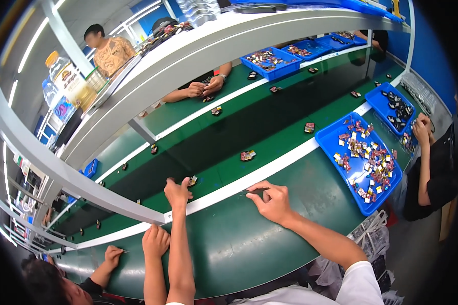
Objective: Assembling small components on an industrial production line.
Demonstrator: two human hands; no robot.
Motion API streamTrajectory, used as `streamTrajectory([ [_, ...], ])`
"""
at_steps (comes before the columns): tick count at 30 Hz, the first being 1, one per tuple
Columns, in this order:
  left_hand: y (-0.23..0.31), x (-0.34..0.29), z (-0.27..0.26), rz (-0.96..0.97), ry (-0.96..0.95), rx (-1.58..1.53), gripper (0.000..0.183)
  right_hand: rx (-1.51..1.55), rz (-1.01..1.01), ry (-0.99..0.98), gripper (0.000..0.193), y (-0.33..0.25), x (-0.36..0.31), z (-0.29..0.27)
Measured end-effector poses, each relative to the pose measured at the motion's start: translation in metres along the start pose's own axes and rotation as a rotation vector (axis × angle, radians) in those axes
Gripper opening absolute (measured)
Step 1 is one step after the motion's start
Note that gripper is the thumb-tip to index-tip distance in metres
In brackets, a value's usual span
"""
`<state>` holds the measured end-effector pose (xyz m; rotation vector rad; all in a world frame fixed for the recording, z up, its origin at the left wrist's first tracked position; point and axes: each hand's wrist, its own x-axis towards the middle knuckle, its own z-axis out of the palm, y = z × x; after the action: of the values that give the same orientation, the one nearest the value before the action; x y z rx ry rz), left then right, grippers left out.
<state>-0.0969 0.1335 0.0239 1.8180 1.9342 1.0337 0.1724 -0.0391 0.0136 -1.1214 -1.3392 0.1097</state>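
My left hand (177,193) reaches forward over the white rail (285,161) to the edge of the dark conveyor belt (229,127). Its fingers are curled and touch a small coloured component (193,180); whether they grip it I cannot tell. My right hand (274,202) rests on the green bench top (249,249) just behind the rail. It pinches a thin dark tool (253,191) that points left.
A blue tray (360,204) with several small colourful parts sits at my right. More components (248,155) ride the belt. A co-worker's hand (155,241) lies beside my left forearm. Another person (432,168) works at the right. A grey frame beam (86,188) crosses at left.
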Motion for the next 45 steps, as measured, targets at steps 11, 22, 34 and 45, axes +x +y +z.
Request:
streamTrajectory([
  [11,0.083,-0.116,0.033,0.291,-0.202,-0.414,0.013,-0.016,0.131,0.122,0.015,0.008,0.004,0.0],
  [22,0.076,-0.15,0.068,0.278,-0.318,-0.64,0.012,0.216,0.366,-0.062,0.015,0.006,0.003,-0.004],
  [34,0.072,-0.155,0.07,0.184,-0.253,-0.879,0.017,0.37,0.39,0.088,0.02,0.024,-0.012,0.01],
  [45,0.084,-0.097,0.115,1.068,-0.153,-0.505,0.014,0.359,0.589,0.157,0.024,0.072,0.0,-0.01],
])
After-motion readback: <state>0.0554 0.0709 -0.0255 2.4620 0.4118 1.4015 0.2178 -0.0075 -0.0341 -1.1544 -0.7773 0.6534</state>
